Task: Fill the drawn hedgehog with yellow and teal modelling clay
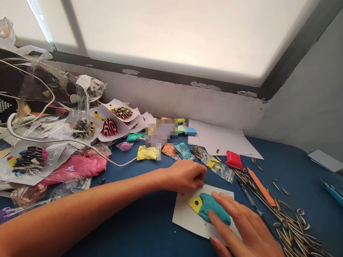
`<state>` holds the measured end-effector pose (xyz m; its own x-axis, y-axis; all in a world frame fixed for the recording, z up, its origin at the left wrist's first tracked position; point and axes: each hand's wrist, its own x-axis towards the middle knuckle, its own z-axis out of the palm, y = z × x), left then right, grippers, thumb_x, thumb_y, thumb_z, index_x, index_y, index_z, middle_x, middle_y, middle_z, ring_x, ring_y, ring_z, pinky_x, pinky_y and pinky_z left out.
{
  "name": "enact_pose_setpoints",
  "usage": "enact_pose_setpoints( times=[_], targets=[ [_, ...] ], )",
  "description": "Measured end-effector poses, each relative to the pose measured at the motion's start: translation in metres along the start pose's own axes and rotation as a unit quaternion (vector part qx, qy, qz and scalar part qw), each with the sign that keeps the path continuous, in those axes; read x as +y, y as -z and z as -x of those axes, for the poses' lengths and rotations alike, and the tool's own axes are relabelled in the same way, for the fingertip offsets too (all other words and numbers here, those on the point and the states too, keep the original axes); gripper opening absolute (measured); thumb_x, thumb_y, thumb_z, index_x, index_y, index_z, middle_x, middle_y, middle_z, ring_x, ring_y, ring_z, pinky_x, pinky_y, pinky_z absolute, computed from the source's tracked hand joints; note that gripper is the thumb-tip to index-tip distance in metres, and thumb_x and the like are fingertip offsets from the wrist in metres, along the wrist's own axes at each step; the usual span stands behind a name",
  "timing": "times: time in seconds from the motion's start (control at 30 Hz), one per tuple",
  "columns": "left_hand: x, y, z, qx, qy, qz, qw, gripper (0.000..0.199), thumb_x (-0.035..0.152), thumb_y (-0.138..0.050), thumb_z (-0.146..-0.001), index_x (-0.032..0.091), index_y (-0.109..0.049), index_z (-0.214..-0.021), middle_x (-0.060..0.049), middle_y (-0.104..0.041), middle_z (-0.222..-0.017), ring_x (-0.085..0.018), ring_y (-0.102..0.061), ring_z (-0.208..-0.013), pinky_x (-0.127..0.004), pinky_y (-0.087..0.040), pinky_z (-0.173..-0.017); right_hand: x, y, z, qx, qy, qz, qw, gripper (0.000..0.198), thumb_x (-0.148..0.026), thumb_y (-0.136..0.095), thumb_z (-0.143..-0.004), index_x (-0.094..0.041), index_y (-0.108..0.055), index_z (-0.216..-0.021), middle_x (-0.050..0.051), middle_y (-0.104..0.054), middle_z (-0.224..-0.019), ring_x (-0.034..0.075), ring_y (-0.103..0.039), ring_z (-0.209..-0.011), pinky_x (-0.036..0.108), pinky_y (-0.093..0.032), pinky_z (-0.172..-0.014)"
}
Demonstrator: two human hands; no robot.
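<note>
A white paper card (184, 219) lies on the blue table, bearing a flattened shape of modelling clay. Its pointed yellow clay part (193, 204) has a black dot like an eye, and the larger teal clay part (210, 206) spreads to the right. My right hand (241, 225) is over the card with fingers apart, fingertips resting on the teal clay. At the card's top left corner, my left hand (186, 175) is curled closed; whatever may be inside its fingers is hidden.
Sunflower seeds (294, 228), a pen (249, 196) and an orange stick (261, 187) lie at right. Beyond my hands are clay bags, including a yellow clay packet (147, 152), a red packet (234, 159) and paper sheets (225, 137). A white cable (80, 142) crosses the cluttered left.
</note>
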<state>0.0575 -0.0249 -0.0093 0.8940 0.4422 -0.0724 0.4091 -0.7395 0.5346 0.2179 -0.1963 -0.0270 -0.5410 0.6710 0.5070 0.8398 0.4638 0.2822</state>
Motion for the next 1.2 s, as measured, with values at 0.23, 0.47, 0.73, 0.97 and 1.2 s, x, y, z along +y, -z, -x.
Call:
enact_pose_setpoints(
  times=[0.23, 0.47, 0.73, 0.97, 1.2],
  targets=[
    [-0.002, 0.000, -0.001, 0.011, 0.005, 0.016, 1.000, 0.005, 0.022, -0.055, -0.080, 0.020, -0.059, -0.079, 0.002, -0.066, -0.079, -0.012, -0.055, -0.071, -0.023, -0.035, -0.060, 0.012, 0.005, 0.001, -0.004, -0.022, 0.036, 0.999, 0.025, -0.027, -0.060, -0.089, -0.015, -0.073, -0.106, 0.019, -0.065, -0.125, 0.029, -0.062, -0.116, 0.043, -0.051, -0.091],
    [0.003, 0.001, 0.001, 0.052, -0.016, -0.060, 0.997, 0.013, 0.021, -0.060, -0.079, 0.019, -0.066, -0.091, -0.003, -0.065, -0.097, -0.017, -0.058, -0.087, -0.026, -0.041, -0.069, 0.006, -0.005, 0.008, -0.036, -0.002, 0.032, 0.999, 0.032, -0.033, -0.062, -0.087, -0.018, -0.071, -0.114, 0.018, -0.063, -0.131, 0.029, -0.061, -0.119, 0.040, -0.053, -0.092],
    [0.004, 0.000, -0.001, 0.013, -0.118, 0.026, 0.993, 0.026, 0.018, -0.049, -0.092, 0.013, -0.070, -0.105, -0.007, -0.067, -0.099, -0.014, -0.060, -0.093, -0.024, -0.044, -0.084, 0.006, -0.008, 0.010, -0.043, 0.007, 0.049, 0.998, 0.032, -0.033, -0.058, -0.088, -0.018, -0.072, -0.113, 0.018, -0.062, -0.132, 0.029, -0.060, -0.120, 0.039, -0.054, -0.091],
    [0.011, 0.017, 0.008, -0.101, -0.149, -0.015, 0.984, 0.063, 0.046, -0.080, -0.066, 0.018, -0.063, -0.120, -0.006, -0.059, -0.107, -0.021, -0.054, -0.099, -0.029, -0.044, -0.081, 0.006, -0.007, 0.005, -0.042, -0.008, 0.037, 0.998, 0.033, -0.032, -0.057, -0.089, -0.018, -0.071, -0.115, 0.016, -0.061, -0.133, 0.029, -0.060, -0.120, 0.038, -0.055, -0.089],
    [0.009, 0.009, 0.006, -0.099, -0.156, -0.054, 0.981, 0.074, 0.051, -0.080, -0.064, 0.021, -0.056, -0.128, -0.006, -0.052, -0.107, -0.022, -0.048, -0.100, -0.031, -0.041, -0.086, 0.007, -0.001, 0.006, -0.031, -0.018, 0.059, 0.998, 0.035, -0.033, -0.056, -0.090, -0.015, -0.070, -0.116, 0.020, -0.060, -0.133, 0.030, -0.059, -0.122, 0.041, -0.054, -0.090]
  ],
)
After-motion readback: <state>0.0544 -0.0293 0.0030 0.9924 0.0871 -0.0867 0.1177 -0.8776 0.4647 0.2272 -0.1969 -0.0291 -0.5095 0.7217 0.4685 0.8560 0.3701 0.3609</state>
